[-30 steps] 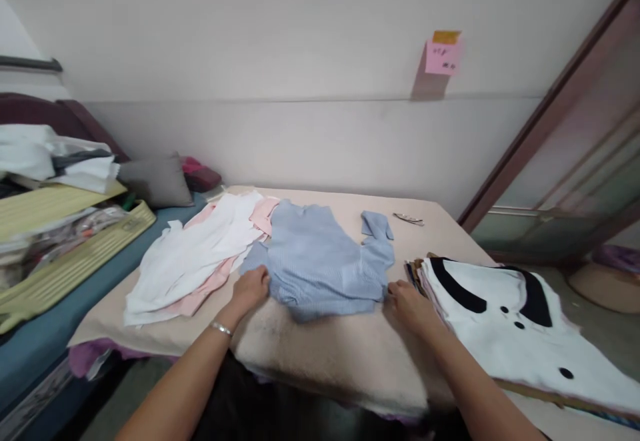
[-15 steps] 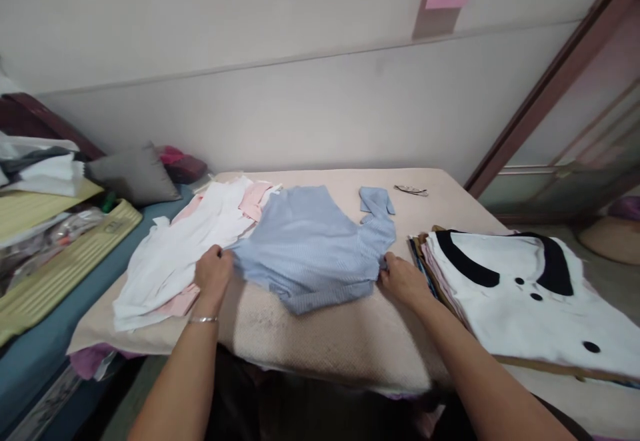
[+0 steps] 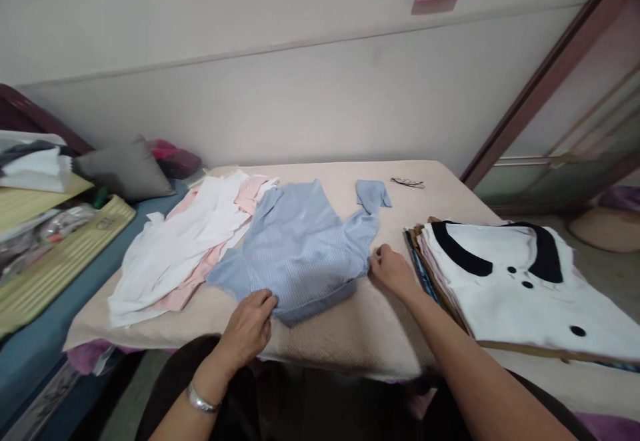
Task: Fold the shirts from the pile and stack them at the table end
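Note:
A light blue, finely striped shirt (image 3: 305, 248) lies spread on the beige-covered table (image 3: 340, 348), with one sleeve bent out at the far right and the other reaching left. My left hand (image 3: 250, 324) pinches the shirt's near edge at its lower left corner. At the right end of that edge, my right hand (image 3: 393, 269) has its fingers closed on the shirt's side. A silver bracelet circles my left wrist. Left of the blue shirt, white and pink garments (image 3: 185, 241) lie loosely on top of one another.
A stack of folded clothes, topped by a white garment with black collar trim (image 3: 520, 294), sits at the right. Small scissors-like snips (image 3: 407, 182) lie near the back edge. A grey cushion (image 3: 125, 169) and a yellow-green plastic basket (image 3: 65, 264) stand at the left.
My left hand pulled the blue shirt's left sleeve outward, then moved to the near lower corner. The left sleeve now lies extended. My right hand stayed at the right side.

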Demonstrator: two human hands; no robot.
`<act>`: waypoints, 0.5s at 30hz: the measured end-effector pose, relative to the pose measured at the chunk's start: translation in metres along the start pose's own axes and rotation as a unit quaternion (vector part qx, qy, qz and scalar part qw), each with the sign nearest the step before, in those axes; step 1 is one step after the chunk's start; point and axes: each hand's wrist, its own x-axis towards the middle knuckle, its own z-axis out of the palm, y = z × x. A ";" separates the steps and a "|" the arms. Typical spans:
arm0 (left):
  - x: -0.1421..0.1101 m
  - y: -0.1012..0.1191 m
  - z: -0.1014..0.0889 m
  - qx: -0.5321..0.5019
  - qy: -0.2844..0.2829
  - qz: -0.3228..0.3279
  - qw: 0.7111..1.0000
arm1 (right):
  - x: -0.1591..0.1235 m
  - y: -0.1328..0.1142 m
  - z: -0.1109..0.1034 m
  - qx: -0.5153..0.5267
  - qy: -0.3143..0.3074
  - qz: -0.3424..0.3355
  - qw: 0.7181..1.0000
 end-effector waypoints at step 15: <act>0.017 -0.001 -0.008 -0.172 0.033 -0.064 0.983 | -0.001 -0.001 -0.026 0.013 0.028 0.044 0.999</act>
